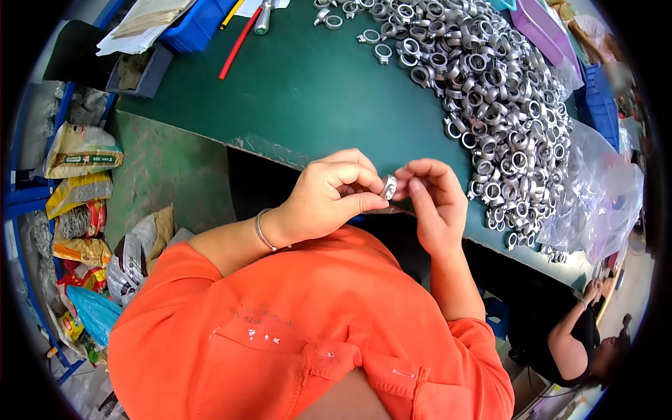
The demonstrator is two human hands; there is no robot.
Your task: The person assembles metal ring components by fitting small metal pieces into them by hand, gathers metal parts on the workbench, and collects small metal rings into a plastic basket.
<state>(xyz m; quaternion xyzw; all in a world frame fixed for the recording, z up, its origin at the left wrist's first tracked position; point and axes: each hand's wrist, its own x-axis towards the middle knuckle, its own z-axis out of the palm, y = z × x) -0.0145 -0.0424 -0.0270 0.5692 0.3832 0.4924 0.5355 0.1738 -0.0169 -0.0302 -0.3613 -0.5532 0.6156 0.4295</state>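
Observation:
Over the table's near edge, my left hand [327, 192] pinches a small metal ring clamp [389, 187] between thumb and fingertips. My right hand [439, 203] is just to the right of the clamp, its fingers bent and the thumb apart from them. Its fingertips are close to the clamp; whether they touch it I cannot tell. A large heap of similar metal ring clamps [490, 105] covers the right part of the green table [280, 91].
A red stick [239, 43] and a screwdriver-like tool [263, 17] lie at the table's far side, beside a blue bin [199, 26]. Clear plastic bags [595, 189] and a purple tray [546, 35] border the heap. Another person [570, 343] sits at right. Filled sacks [84, 150] stand left.

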